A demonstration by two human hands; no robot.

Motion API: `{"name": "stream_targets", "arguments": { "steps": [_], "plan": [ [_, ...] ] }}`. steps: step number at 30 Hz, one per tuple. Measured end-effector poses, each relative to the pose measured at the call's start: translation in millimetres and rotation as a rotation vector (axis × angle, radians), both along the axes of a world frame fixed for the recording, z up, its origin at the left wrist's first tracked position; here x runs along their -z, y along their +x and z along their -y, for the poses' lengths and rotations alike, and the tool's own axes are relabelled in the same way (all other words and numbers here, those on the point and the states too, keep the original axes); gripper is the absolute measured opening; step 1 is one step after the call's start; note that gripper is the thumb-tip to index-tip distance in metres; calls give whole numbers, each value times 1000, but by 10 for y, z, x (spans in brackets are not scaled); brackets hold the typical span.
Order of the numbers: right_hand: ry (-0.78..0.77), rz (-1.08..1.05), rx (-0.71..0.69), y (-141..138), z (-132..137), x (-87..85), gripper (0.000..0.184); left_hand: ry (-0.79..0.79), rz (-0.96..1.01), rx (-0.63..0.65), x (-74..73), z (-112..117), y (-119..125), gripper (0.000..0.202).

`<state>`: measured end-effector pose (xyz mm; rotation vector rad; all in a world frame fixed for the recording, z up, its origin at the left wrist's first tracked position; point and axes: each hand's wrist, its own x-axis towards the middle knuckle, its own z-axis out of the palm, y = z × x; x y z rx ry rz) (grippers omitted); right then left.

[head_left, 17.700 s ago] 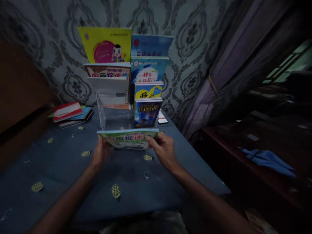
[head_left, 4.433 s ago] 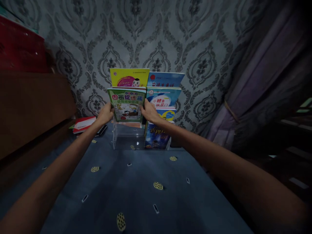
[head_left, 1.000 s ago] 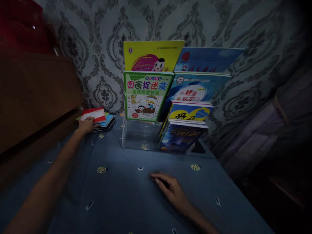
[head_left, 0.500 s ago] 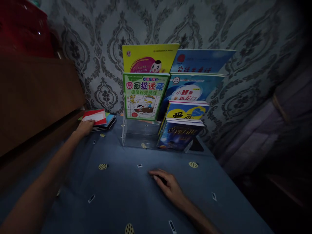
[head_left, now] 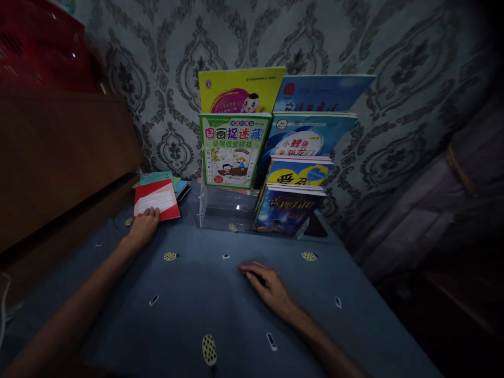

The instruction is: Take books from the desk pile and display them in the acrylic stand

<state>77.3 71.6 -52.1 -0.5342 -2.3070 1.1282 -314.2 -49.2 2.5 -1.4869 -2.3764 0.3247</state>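
Note:
At the left, my left hand [head_left: 145,227] holds the near edge of a red book [head_left: 163,191] with a pale panel on its cover. The fingers lie on top and the thumb is hidden. This book overlaps a stack of other books, with a teal one [head_left: 155,177] directly behind it. My right hand [head_left: 270,290] rests on the blue patterned cloth [head_left: 220,294], loosely curved, thumb and fingers apart, holding nothing. Beyond it stands a clear tiered rack [head_left: 226,207]. A green picture book [head_left: 235,152] and a dark blue book [head_left: 289,210] are in its lower tiers.
Higher in the rack are a yellow book [head_left: 240,86], a blue book [head_left: 323,93] and a light blue book [head_left: 311,134]. A dark flat object [head_left: 316,227] lies by the rack's right side. Brown furniture [head_left: 66,163] borders the left, and a curtain [head_left: 429,189] hangs at right.
My left hand has drawn the red book toward me and slightly right, exposing the teal book behind it. My right hand stays in nearly the same place. The view has shifted slightly.

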Motion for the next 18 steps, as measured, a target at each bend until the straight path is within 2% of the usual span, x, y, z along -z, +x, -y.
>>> {"name": "stream_targets", "arguments": {
  "steps": [7,11,15,18],
  "plan": [
    [-2,-2,-23,3,-8,22,33,-82,6,45,62,450,542,52],
    [3,-9,-29,-8,-4,16,32,-155,85,104,53,641,992,50],
    [11,4,-39,-9,-1,-8,32,-198,159,201,-22,743,1531,46],
    [19,7,-48,1,-2,-7,31,-233,310,301,-132,741,1703,37]
  ]
}}
